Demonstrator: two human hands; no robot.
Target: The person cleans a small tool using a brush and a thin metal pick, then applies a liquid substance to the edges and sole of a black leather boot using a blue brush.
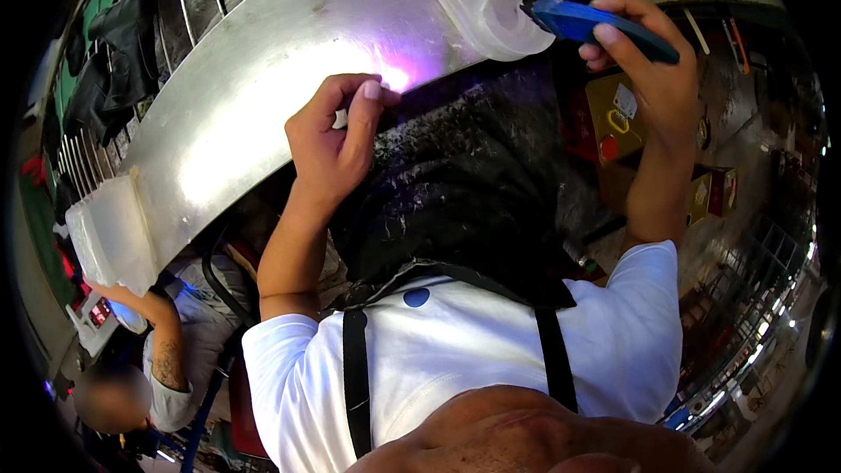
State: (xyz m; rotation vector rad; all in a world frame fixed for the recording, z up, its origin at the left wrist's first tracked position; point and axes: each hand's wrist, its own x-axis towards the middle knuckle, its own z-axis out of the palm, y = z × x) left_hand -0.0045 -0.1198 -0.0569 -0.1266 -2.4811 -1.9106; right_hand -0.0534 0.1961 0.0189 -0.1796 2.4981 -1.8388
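My right hand point(644, 48) is wrapped round a blue hand tool point(596, 24) with a dark, toothed or bristled tip; whether it is a trimmer or a brush I cannot tell. Its tip is over a translucent white plastic tub point(504, 22) with a round hollow, at the far right of a shiny metal worktop point(263, 79). By the worktop's near edge, my left hand point(337, 127) is closed, thumb and forefinger pinched together. Anything between those fingertips is too small to make out. A bright white and violet glare lies on the metal beside them.
Black gloves or pieces point(123, 61) hang on a wire rack beyond the worktop at left. A second translucent container point(114, 232) sits at its left end, near another seated person point(180, 324). Yellow and red boxes point(613, 114) stand at right, below the worktop. A black apron point(455, 193) covers my lap.
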